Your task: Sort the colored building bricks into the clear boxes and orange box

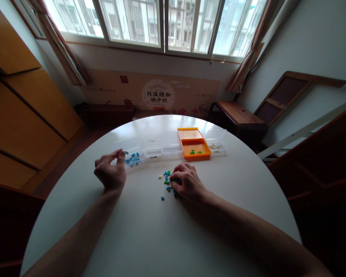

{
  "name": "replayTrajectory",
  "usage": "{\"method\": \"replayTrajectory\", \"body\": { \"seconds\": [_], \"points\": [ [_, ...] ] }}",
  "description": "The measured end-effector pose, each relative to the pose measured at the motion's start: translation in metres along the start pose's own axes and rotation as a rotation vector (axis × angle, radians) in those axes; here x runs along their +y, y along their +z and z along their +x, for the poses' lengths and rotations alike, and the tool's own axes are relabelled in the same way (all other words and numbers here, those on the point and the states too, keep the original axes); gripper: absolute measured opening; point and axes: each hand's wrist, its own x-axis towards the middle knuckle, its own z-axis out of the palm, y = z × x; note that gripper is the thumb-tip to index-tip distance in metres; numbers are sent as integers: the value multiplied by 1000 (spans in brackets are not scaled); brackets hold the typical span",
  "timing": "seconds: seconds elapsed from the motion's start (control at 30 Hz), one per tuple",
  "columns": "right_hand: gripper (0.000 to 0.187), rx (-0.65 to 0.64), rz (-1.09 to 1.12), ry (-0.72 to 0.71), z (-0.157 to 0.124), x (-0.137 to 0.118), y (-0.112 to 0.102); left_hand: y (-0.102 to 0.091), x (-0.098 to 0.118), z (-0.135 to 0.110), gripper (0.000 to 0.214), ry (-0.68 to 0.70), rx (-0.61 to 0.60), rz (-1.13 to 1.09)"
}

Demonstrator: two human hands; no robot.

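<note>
My left hand [111, 169] is at the near left edge of a clear plastic box [141, 157] that holds several small blue bricks [136, 155]. Its thumb and forefinger are pinched together; what is between them is too small to make out. My right hand [187, 181] rests on a loose pile of tiny blue, green and cream bricks [166, 182] on the table. Its fingers curl down into the pile, and the fingertips are partly hidden. One blue brick [162, 198] lies apart, nearer me.
An orange box [197, 156] with its lid folded back holds a few green bricks [192, 151]. Right of it, a clear box [223, 148] contains cream bricks [213, 146]. Two more clear boxes, one here [172, 148], stand left of it. All are on a round white table [138, 238].
</note>
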Motion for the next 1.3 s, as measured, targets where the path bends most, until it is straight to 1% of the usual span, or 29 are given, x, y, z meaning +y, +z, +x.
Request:
{"method": "replayTrajectory", "body": {
  "seconds": [0.13, 0.2, 0.33, 0.4, 0.5, 0.57, 0.67, 0.8, 0.9, 0.97, 1.07, 1.2, 1.3],
  "points": [
    [10, -18, 25, 26, 1, 2, 1, 0, 3, -4, 25, 4, 34, -38],
    [10, -15, 44, 28, 1, 1, 0, -2, 6, -6, 23, 51, 29, -40],
    [11, -24, 110, 26, 4, -3, -2, -8, 17, -12, 17, 258, -23, -79],
    [14, -24, 156, 28, 5, -5, -3, -12, 24, -16, 12, 374, -89, -147],
    [16, 13, 203, 35, 8, -4, -3, -15, 33, -21, 5, 505, -175, -239],
    [17, 52, 200, 43, 10, -3, -3, -15, 36, -22, 6, 562, -203, -260],
    [21, 75, 148, 35, 11, -1, -3, -15, 37, -23, 9, 598, -224, -270],
    [22, -20, 75, -11, 10, -2, -2, -16, 38, -23, 11, 657, -235, -275],
    [14, -71, 48, -14, 9, -4, -1, -17, 41, -25, 13, 712, -267, -277],
    [9, -82, 38, -19, 10, -5, -1, -18, 43, -26, 14, 743, -291, -275],
    [7, -89, 56, -28, 11, -5, -2, -18, 44, -27, 15, 788, -321, -273],
    [11, -63, 83, -25, 12, -2, -5, -18, 42, -28, 15, 805, -342, -275],
    [12, -95, 70, -53, 12, 0, -5, -18, 41, -27, 15, 807, -340, -268]
  ]
}}
